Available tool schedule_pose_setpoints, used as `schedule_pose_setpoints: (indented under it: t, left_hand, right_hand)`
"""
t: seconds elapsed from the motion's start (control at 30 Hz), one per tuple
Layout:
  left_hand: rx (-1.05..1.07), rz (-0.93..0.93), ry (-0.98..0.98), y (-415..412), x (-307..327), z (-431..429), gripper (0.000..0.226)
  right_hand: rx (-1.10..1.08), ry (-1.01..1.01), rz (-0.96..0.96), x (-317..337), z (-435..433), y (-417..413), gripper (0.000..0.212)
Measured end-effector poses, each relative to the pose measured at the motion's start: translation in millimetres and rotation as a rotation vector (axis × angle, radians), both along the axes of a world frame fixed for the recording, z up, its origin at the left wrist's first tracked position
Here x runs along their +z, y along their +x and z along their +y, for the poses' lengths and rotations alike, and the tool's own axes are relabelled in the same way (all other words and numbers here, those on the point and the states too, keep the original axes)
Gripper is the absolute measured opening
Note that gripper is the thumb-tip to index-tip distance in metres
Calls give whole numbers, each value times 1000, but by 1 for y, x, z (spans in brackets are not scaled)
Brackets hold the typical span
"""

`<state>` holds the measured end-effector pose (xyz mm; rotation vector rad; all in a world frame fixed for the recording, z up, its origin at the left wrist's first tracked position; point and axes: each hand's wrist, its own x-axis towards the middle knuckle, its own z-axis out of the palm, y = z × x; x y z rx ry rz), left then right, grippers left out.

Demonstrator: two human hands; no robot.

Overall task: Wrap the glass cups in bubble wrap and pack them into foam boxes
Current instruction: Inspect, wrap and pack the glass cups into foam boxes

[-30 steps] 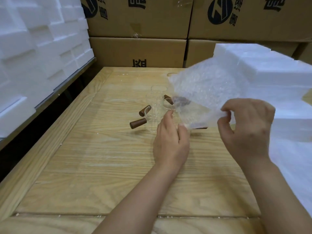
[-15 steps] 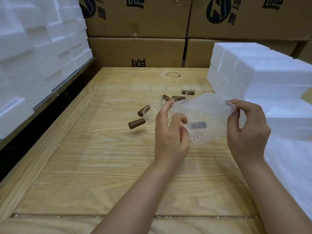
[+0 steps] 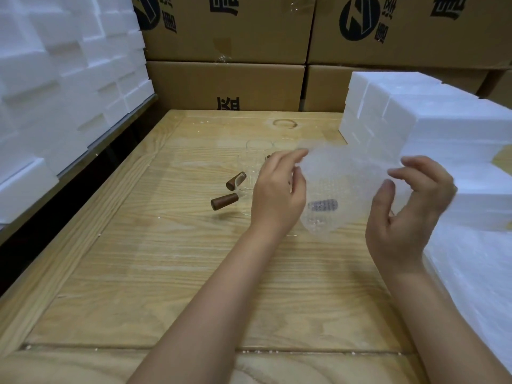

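Fingers (image 3: 288, 157) of the left hand (image 3: 277, 195) and right hand (image 3: 407, 217) curled round bubble wrap (image 3: 340, 173) covering a glass cup (image 3: 322, 205), held above the tabletop's (image 3: 166, 259) middle; more cups (image 3: 249, 173) stood behind, foam boxes (image 3: 415, 120) along its right edge.

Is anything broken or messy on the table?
Nothing looks broken. A dark ring stain marks the table near its far edge, and small white crumbs lie scattered on the wood, probably from the foam boxes. The glass cups stand upright.
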<state>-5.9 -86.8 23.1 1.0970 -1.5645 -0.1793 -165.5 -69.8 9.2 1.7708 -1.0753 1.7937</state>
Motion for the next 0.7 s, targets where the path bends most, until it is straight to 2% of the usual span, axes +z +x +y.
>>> schedule_pose_setpoints:
  t: [0.1,0.2,0.3,0.37,0.43,0.63,0.7]
  left_hand:
    - [54,78,-37,-2,-1,-3,32]
    - [91,143,-58,0,-3,-5,32]
    - [113,190,-67,0,-3,-5,35]
    - [122,177,-90,0,-4,-4,37]
    - [118,154,-113,0,-5,-4,38]
    - [114,51,-170,-1,-8,-5,35]
    - [120,41,-170,1,-9,-6,35]
  right_hand:
    - [27,86,-198,1,6,1,18]
    - [48,442,-458,0,5,-4,19]
    - [84,967,-398,-9,-3,-1,21]
    - [194,1176,-299,-15,-6,4,15]
    - [305,1222,-288,-18,-10,9,19]
    - [479,1272,-536,-15,-14,8,12]
    - [518,1309,-529,-9,-13,1,13]
